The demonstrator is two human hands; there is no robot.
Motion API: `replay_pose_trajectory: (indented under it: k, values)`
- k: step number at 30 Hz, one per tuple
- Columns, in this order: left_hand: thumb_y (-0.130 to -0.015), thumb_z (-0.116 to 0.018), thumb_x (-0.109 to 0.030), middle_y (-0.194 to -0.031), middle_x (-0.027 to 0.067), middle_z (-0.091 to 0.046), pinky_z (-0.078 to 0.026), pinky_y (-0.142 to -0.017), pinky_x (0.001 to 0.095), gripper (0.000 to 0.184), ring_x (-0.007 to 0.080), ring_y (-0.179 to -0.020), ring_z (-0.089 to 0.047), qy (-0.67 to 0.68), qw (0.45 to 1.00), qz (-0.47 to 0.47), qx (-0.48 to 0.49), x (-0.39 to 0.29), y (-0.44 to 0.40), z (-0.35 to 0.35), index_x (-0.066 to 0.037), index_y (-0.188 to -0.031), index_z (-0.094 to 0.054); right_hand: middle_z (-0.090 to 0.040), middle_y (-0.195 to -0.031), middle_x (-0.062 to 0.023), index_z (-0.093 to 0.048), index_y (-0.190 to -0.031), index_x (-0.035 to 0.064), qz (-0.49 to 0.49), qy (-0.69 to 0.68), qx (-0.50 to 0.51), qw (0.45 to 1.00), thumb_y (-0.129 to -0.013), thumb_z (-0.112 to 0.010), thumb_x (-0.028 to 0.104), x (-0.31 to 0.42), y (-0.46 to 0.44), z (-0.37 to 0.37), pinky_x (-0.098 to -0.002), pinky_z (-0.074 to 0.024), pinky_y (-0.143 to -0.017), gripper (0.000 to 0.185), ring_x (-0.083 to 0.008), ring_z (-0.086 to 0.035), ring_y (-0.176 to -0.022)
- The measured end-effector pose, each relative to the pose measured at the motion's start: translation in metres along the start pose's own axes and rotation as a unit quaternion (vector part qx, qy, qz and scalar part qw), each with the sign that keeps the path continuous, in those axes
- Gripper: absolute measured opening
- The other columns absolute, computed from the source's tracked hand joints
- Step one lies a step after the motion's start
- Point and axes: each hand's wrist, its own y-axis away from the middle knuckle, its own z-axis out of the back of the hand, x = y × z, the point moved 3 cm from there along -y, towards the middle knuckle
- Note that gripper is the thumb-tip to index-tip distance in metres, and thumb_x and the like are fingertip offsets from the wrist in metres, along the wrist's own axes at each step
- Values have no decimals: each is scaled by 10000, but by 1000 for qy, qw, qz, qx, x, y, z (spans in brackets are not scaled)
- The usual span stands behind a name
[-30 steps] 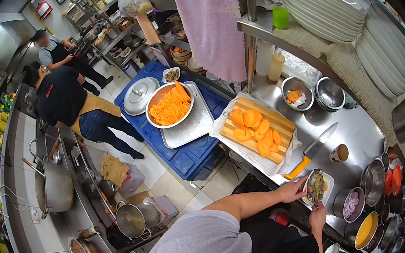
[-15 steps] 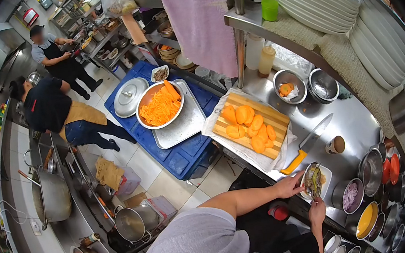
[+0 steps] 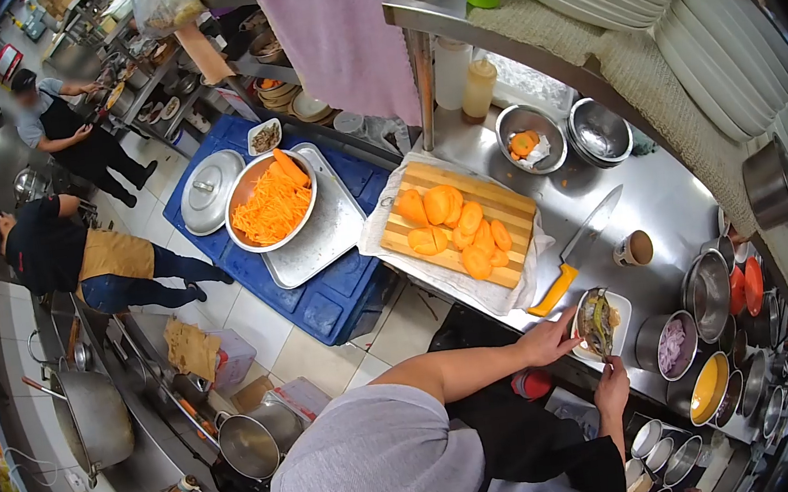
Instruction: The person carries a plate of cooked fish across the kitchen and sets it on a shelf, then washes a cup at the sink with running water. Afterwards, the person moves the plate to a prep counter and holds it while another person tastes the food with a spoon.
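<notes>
My left hand (image 3: pixel 549 340) has its fingers closed on the left rim of a white square dish (image 3: pixel 622 309) at the counter's front edge. Over the dish lies a long dark oval piece (image 3: pixel 597 322) with green and yellow streaks, tapering toward me; its kind is unclear. My right hand (image 3: pixel 611 388) pinches the near tapered end of this piece. Pale food shows beside it in the dish. Beyond my left hand lies a knife with a yellow handle (image 3: pixel 553 291). A wooden board (image 3: pixel 513 223) with peeled orange carrot pieces (image 3: pixel 476 264) rests on a white cloth.
A pot of chopped purple onion (image 3: pixel 673 347) and several metal bowls stand to the right. A paper cup (image 3: pixel 633 249) is behind the dish. Shredded carrot fills a bowl (image 3: pixel 270 205) on a blue lid (image 3: pixel 310 319). Two people (image 3: pixel 108 249) (image 3: pixel 70 127) work at the left.
My view has shifted, so the surroundings appear further left. The streaked piece now sits more upright over the dish. Both hands keep their holds. The nearer person has bent lower.
</notes>
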Motion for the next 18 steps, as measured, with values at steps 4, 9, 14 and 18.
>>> replay_pose_trajectory:
  k: [4, 9, 14, 18]
  values:
    - [-958, -618, -279, -837, 204, -684, -531, -700, 483, 828, 404, -763, -671, 5, 1000, -9, -4, -1, 0, 1, -7, -1546, -102, -682, -951, -261, -621, -1081, 45, -21, -5, 6, 1000, -982, -529, 144, -5, 4, -3, -543, -468, -786, 167, -479, -637, -926]
    - [-953, -618, -267, -835, 203, -684, -523, -686, 492, 830, 407, -752, -667, -18, 1000, -4, 6, 7, -2, -3, -5, -1544, -98, -682, -904, -246, -615, -1012, 3, -42, -3, 12, 999, -996, -511, 176, 2, 7, -3, -502, -480, -763, 202, -456, -648, -894]
    - [-953, -616, -265, -824, 200, -679, -520, -684, 488, 837, 404, -746, -664, -22, 1000, 3, 12, 13, -4, -8, 3, -1545, -89, -679, -885, -242, -614, -992, -4, -67, -31, 12, 997, -994, -522, 188, 9, 7, -6, -494, -482, -761, 213, -445, -652, -878]
    - [-953, -612, -260, -819, 197, -677, -520, -688, 483, 836, 403, -746, -661, -10, 1000, -3, 5, 6, -2, -2, -1, -1551, -88, -675, -885, -258, -612, -990, 0, -61, -46, -3, 997, -990, -535, 176, 8, 5, -8, -526, -471, -750, 192, -475, -642, -885]
